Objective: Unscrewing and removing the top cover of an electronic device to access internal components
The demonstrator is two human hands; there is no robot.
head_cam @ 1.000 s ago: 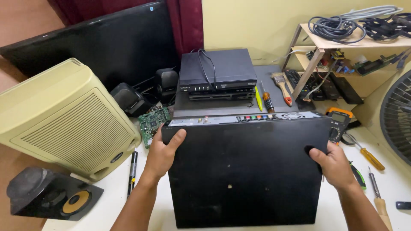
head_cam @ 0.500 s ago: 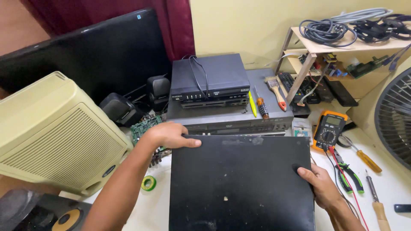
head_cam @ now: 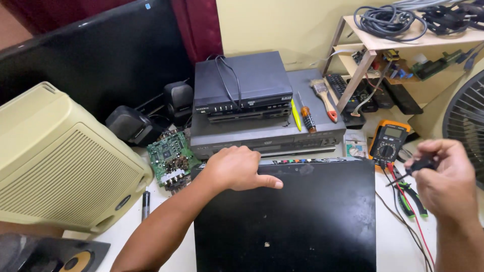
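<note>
— Where lying flat on the desk [head_cam: 166, 211], how placed, that black case [head_cam: 302, 216]?
— Broad lid up, filling the lower middle of the view. Rear edge, with a row of small coloured sockets, turned away from the person, just in front of the grey stack of players [head_cam: 262, 126]. Cut off at the bottom of the frame, so cannot tell which axis is the longer.

— And the left hand [head_cam: 237, 168]?
— Palm down on the lid's far left corner, forearm coming up slantwise from the lower left. Fingers stretched flat toward the right. Grip slack and spread, clasping nothing, only resting on the lid.

— The right hand [head_cam: 446, 176]?
— Raised beyond the case's right edge, above red and black leads and green-handled pliers [head_cam: 411, 201]. Wrist bent, knuckles up. Grip pinched narrow around a small dark tool [head_cam: 421, 164], thumb and fingertips closed on its handle.

— Which way pointing, that tool?
— Long axis slanting down and to the left, thin tip toward the case's far right corner, clear of the lid.

— Nearby?
— Yellow multimeter [head_cam: 389, 141] just behind the tool; green circuit board [head_cam: 169, 156] left of the left hand, beside a cream speaker box [head_cam: 60, 161].
</note>
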